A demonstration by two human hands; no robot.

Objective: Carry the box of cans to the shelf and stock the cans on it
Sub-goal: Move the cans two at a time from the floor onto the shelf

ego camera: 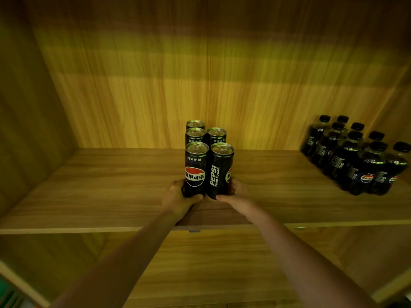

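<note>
Several tall black Pepsi cans stand upright in two rows in the middle of the wooden shelf [89, 196]. My left hand [178, 197] wraps the base of the front left can [195, 170]. My right hand [238, 195] wraps the base of the front right can [220, 172], which reads "Pepsi Zero Sugar". Both front cans touch each other and rest on the shelf board. Behind them stand two more cans [216, 135] and a third [195, 124] at the back left. The box is not in view.
A group of several dark cola bottles [355, 156] with black caps stands at the right end of the shelf. The shelf's wooden back wall [155, 96] rises behind the cans. A lower compartment [211, 263] opens beneath the shelf board.
</note>
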